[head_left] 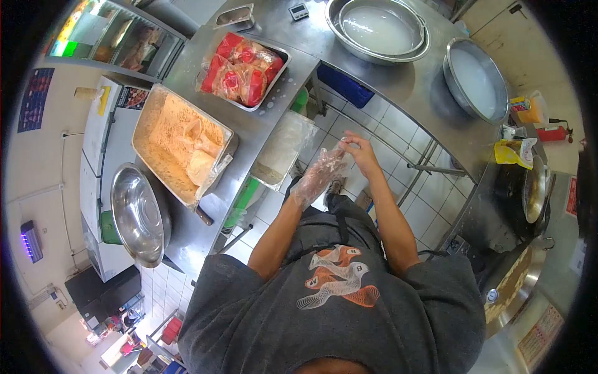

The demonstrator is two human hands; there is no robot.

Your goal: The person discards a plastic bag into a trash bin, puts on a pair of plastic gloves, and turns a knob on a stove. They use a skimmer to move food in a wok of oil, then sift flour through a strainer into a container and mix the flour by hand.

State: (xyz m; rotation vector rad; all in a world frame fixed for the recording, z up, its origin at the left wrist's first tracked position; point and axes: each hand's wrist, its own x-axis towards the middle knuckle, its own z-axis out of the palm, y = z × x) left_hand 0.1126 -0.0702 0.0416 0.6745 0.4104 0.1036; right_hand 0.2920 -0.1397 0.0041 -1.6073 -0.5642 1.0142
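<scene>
My left hand [322, 169] wears a clear plastic glove with whitish smears and is held out in front of my body, its fingers stretched out. My right hand [361, 153] is bare, and its fingers pinch the loose plastic at the glove's fingertips. Both hands are above the tiled floor, away from the counters. To their left, a deep metal tray [159, 134] holds orange-tinted flour with a clear plastic bag in it. Beyond that tray, another metal tray [283, 62] holds red and clear packages.
An empty steel bowl [140, 215] and a knife handle [204, 215] lie near the left counter's edge. Bowls of whitish liquid [380, 28] [476, 84] stand on the far and right counter. Pans [520, 290] are at right. A whitish container [274, 156] sits below the left counter.
</scene>
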